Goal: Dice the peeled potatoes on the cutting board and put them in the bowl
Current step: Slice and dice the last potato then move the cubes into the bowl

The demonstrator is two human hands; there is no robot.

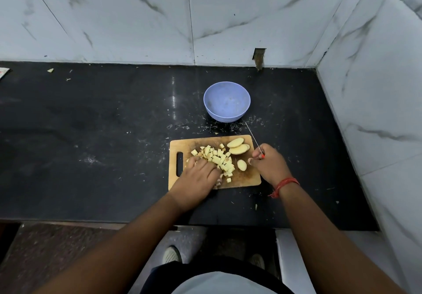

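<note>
A wooden cutting board [247,178] lies on the black counter. A heap of pale diced potato [218,157] covers its middle. Two long potato slices [237,146] rest at the board's far right corner, and a small round piece [242,165] lies nearer. My left hand [197,177] is cupped over the near left side of the dice, fingers curled against them. My right hand [268,164] stands at the board's right edge, shut on a thin knife [252,135] whose blade points away toward the bowl. The blue bowl [226,101] sits beyond the board and holds nothing.
Marble-tiled walls close off the counter at the back and on the right. Small potato scraps [50,70] lie at the far left of the counter. The counter's front edge runs just below my forearms. A red thread band circles my right wrist.
</note>
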